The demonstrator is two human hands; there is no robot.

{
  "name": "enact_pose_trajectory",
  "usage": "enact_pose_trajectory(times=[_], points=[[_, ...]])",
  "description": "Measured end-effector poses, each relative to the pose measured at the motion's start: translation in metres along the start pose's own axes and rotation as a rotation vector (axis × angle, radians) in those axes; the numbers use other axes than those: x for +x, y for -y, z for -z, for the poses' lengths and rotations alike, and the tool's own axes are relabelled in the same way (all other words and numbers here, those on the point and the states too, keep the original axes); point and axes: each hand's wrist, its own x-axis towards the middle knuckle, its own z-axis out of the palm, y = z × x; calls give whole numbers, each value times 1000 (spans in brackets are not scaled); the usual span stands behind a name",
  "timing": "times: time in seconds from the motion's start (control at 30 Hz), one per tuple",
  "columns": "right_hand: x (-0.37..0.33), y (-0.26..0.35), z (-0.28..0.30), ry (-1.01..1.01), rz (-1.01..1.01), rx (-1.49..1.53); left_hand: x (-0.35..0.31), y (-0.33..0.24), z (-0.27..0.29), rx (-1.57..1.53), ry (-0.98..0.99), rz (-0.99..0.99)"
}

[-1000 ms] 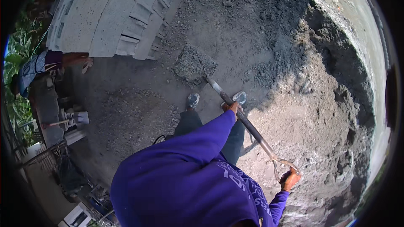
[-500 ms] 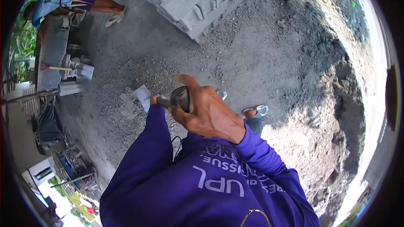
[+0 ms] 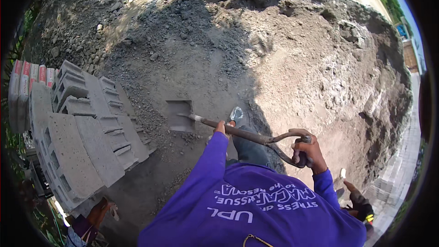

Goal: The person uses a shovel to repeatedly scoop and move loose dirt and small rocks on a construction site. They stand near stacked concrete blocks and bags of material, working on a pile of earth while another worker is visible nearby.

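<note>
A shovel (image 3: 247, 135) with a square metal blade (image 3: 181, 122) lies across in front of me. Around its shaft, near the blade end, my left hand (image 3: 220, 128) is closed. At the opposite end my right hand (image 3: 312, 150) wraps round the cross grip of the looped handle. The blade looks bare and sits low over the grey gravelly ground, to the left of my foot (image 3: 236, 114); whether it touches the ground I cannot tell.
Concrete hollow blocks (image 3: 75, 151) are stacked at the left, with red-and-white bags (image 3: 23, 89) beyond them. A large heap of sandy soil (image 3: 315, 77) fills the far side and right. Other people's legs show at lower left (image 3: 97, 212) and lower right (image 3: 356, 196).
My view has turned right: the block stack has shifted to the left, and the soil heap now lies ahead. The shovel has swung to lie crosswise, both hands still on it.
</note>
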Motion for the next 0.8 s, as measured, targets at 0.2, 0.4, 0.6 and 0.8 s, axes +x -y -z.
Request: enact_pose_trajectory(times=[0.2, 0.4, 0.6, 0.8], points=[[-64, -115, 6, -602, -130, 785, -18, 50, -147, 327, 63, 27], [11, -119, -7, -804, -83, 1170, 50, 66, -256, 778, 166, -35], [253, -77, 9, -743, 0, 1474, 106, 52, -346, 1037, 82, -46], [363, 7, 27, -697, -25, 1495, 108, -2, -443, 1197, 69, 64]])
